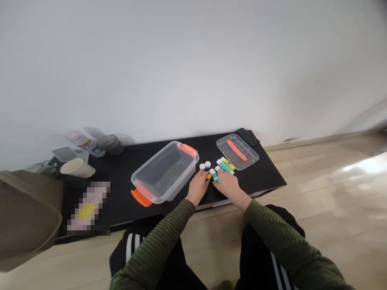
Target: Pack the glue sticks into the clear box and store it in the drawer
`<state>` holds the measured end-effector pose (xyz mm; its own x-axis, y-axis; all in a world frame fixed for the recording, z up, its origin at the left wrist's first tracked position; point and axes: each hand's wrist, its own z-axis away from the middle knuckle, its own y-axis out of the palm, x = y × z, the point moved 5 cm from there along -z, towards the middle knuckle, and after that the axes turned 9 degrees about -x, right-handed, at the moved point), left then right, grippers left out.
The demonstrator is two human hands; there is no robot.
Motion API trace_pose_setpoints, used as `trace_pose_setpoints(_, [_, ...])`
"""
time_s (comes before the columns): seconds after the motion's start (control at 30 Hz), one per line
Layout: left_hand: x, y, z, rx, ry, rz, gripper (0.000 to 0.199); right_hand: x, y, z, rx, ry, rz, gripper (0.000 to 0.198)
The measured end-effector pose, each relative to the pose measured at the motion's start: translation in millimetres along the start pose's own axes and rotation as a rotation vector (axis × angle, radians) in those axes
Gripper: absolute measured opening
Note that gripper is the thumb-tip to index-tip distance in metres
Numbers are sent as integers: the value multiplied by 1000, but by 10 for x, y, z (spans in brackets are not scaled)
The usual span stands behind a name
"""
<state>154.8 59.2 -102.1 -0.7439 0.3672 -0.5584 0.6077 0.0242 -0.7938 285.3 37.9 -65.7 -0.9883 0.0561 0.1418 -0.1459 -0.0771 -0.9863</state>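
Note:
Several small glue sticks lie between my hands on the black table. My left hand (198,188) has its fingers curled beside a yellow-capped glue stick (208,176), mostly hidden by the hand. Two white caps (204,165) show just beyond these fingers; what is under them is hidden. My right hand (228,185) is closed around a white and green glue stick (213,174). Just past its knuckles lie a green and white glue stick (224,165) and a yellow one (228,162), side by side.
Left of my hands stands an uncovered clear plastic box (169,198) with orange latches. Its clear lid (250,154) with an orange handle lies at the right, near a black dotted item (249,137). A paper cup (77,168), a can (84,143) and a dark jar (110,144) are at the left.

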Motion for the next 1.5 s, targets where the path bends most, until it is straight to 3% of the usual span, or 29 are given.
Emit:
trace_pose_setpoints(0.23, [62,-38,-22,-12,-13,-41,15,50,-24,-136,-41,-39,9,35])
trace_pose_setpoints(0.43, [5,-143,-9,-14,-58,16,15,-344,-283,-386,-165,47,3,27])
trace_pose_setpoints(0.57, [-23,-161,53,-6,-40,64,17,-576,-264,-499,-118,87,30,27])
trace_pose_setpoints(0.73, [20,-141,101,10,-58,182,14,-643,-139,-571,-55,104,26,29])
trace_pose_setpoints(1.07, [128,70,129,95,-292,569,14,-618,-3,-650,77,165,18,34])
trace_pose_setpoints(1.2, [193,146,144,132,-430,787,19,-584,-44,-601,16,150,15,34])
trace_pose_setpoints(1.37, [192,43,114,76,-595,1063,28,-560,-244,-513,-171,97,-52,28])
trace_pose_setpoints(1.5, [152,-82,98,24,-706,1259,24,-463,-271,-334,-136,31,-243,23])
